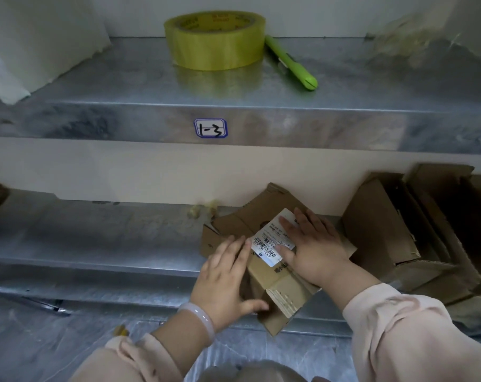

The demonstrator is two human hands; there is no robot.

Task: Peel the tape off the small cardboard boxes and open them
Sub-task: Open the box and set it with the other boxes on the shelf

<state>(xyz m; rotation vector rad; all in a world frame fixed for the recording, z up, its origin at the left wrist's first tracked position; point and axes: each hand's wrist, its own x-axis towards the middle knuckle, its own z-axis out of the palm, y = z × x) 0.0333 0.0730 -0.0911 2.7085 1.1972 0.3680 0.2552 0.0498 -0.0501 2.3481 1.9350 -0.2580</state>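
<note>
head view shows the box point(284, 288) at lower centre of the frame, lying on the front lip of the lower shelf point(110, 244) and jutting a little over its edge, flaps already splayed. both hands are unclenched and grasp nothing: the left hand point(225, 277) presses flat on the left side with its thumb against the near flap, and the right hand point(313, 249) lies flat over the white label point(271, 245). whether any tape is left on it i cannot tell. to do this well, i would pin the box with one palm, feel along the seams for a loose tape end, then pull low and slow along the seam so the card does not tear; the overhang may tip it, so slide it back first. opened boxes point(399, 238) stand just beside it at right. shelves are dull grey metal; the upper shelf point(123, 86) bears a tag point(210, 128) reading 1-3, a yellow tape roll point(214, 40) and a green cutter point(291, 62) touching it, with white sheets point(27, 45) at upper left. glossy grey floor point(54, 348) shows at lower left
</note>
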